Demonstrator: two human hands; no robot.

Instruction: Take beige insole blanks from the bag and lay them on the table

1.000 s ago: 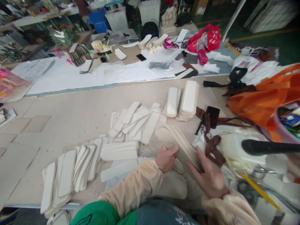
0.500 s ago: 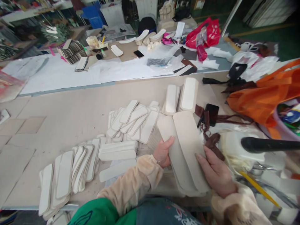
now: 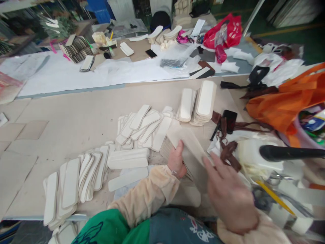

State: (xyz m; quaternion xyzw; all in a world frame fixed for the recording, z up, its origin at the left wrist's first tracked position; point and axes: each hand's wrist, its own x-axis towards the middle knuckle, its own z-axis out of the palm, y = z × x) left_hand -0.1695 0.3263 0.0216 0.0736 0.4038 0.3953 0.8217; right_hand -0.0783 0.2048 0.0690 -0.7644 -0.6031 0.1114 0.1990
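Observation:
My left hand (image 3: 177, 159) grips the left edge of a long, cream-coloured strip with rounded corners (image 3: 187, 138), thumb on top. The strip is tilted, and part of it is blurred. Over its right side is my right hand (image 3: 228, 193), fingers forward and touching or close to the edge; motion smears them, so their grip is unclear. Beneath my left hand lie more long strips (image 3: 167, 149), partly hidden. Another pale strip (image 3: 188, 196) rests at the table's near edge. Just beyond is a loose heap of shorter white-faced strips (image 3: 147, 125).
Two neat stacks of strips (image 3: 205, 98) stand behind my hands. Fanned strips (image 3: 71, 183) lie at the left, beside a low stack (image 3: 128, 159). On the right are a black phone (image 3: 230, 120), an orange bag (image 3: 284, 105), a black handle (image 3: 289, 154) and a yellow stick (image 3: 275, 196).
The two broad strips held side by side have shifted; one tilted strip now shows between my hands. My right hand has moved up and inward over it. My left hand stays nearly in place.

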